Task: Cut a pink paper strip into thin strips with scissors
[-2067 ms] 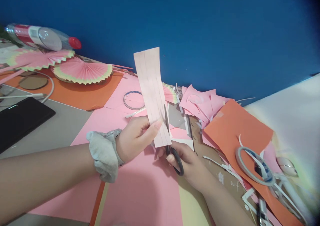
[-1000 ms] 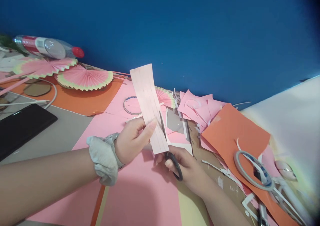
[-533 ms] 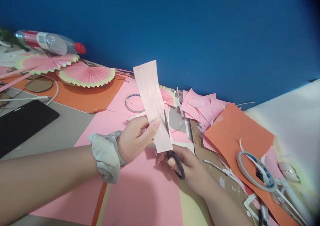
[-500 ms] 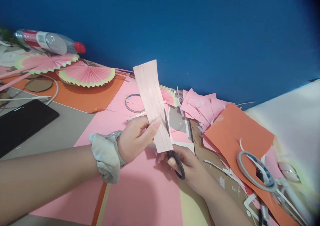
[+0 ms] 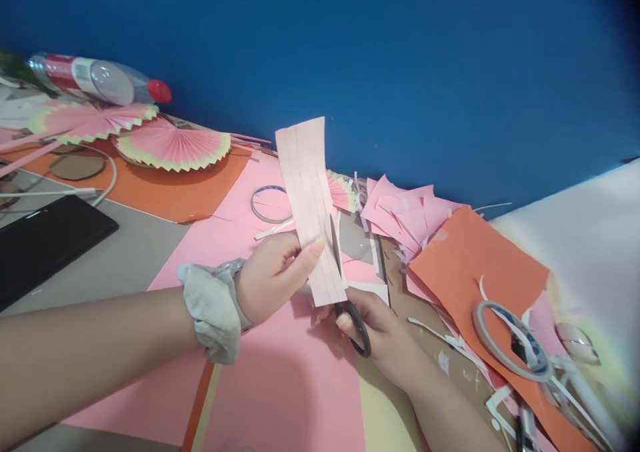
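Observation:
My left hand point(image 5: 277, 272) pinches a pale pink paper strip point(image 5: 305, 179) between thumb and fingers. Faint lines run along the strip's length, and it is held up at a slight tilt. My right hand point(image 5: 377, 332) grips black-handled scissors point(image 5: 360, 332) at the strip's lower end. One blade shows along the strip's right edge; the other is hidden behind the paper. Under both hands lie large pink sheets point(image 5: 280, 399), with a pale yellow sheet point(image 5: 385, 405) beside them.
Folded paper fans point(image 5: 175, 147) and a plastic bottle point(image 5: 110, 82) lie at the back left, near a black phone point(image 5: 55, 249). To the right are pink scraps point(image 5: 395, 209), orange paper point(image 5: 480, 259), a tape roll point(image 5: 480, 325) and a white mouse point(image 5: 577, 342). A blue wall point(image 5: 350, 52) rises behind.
The top of the paper strip has swung slightly to the right. Both hands keep nearly the same place and grip, and the scissors stay at the strip's right edge.

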`<state>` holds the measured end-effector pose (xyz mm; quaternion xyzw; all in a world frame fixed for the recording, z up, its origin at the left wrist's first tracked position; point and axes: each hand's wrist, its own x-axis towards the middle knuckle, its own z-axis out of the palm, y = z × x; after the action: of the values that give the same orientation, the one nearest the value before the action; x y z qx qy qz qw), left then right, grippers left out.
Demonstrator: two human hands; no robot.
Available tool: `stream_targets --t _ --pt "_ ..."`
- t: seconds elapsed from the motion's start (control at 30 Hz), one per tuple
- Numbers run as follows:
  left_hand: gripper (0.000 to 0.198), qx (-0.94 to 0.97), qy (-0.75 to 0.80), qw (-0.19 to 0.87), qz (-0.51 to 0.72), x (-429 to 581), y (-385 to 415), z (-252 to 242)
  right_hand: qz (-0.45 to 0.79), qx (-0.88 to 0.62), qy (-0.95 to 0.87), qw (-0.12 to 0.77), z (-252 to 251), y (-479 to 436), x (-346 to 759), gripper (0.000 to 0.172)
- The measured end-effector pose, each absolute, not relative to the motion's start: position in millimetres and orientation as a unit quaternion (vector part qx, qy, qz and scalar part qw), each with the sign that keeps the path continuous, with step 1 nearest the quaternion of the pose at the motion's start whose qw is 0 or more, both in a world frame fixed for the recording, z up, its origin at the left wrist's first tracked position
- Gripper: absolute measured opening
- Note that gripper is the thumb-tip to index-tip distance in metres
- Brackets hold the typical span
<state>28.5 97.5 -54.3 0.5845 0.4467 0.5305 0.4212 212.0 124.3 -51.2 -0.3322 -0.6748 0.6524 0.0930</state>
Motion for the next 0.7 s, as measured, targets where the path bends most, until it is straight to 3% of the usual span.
stream_targets --t 0.7 --pt "0.042 0.584 0.442 0.455 0.507 27.5 96.7 -55.7 0.648 -0.328 -0.68 0.101 -51.8 122.9 211.6 0.043"
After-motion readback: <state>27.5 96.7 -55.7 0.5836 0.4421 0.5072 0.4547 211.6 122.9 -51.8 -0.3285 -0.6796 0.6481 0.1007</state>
